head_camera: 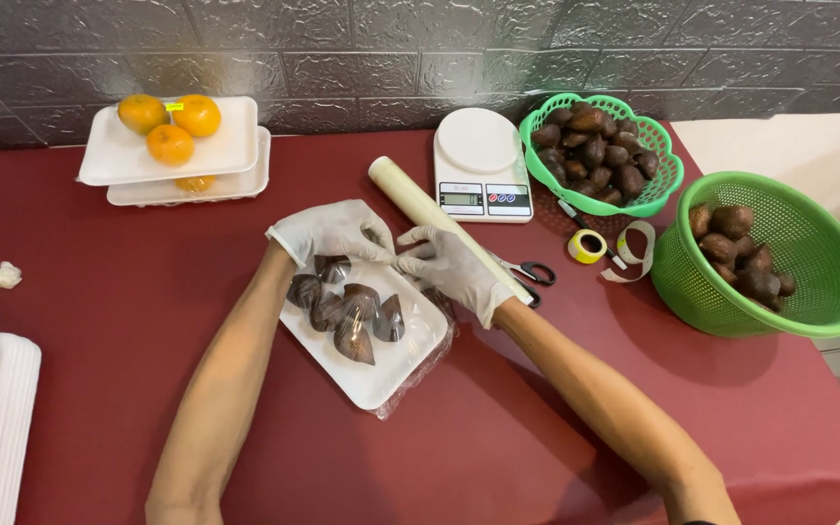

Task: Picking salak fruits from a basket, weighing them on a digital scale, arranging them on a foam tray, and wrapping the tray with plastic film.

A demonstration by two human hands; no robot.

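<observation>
At the far edge of the white tray point(381, 374) of brown fruit point(347, 311), mid-desk point(128, 321), clear wrap point(418, 365) was pinched by both gloved hands: left hand point(331, 231), right hand point(451, 264), fingers clenched. The tray's long axis was run diagonally toward the near right, equally near both.

A: What carries everything?

B: A dark red table point(99, 321).

A: What lies on it?

B: Far left, stacked white trays point(235, 156) with oranges. Centre, a white tray point(381, 374) of brown fruit, a film roll point(410, 194), a scale point(478, 160), scissors point(532, 274). Right, two green baskets point(809, 292).
</observation>
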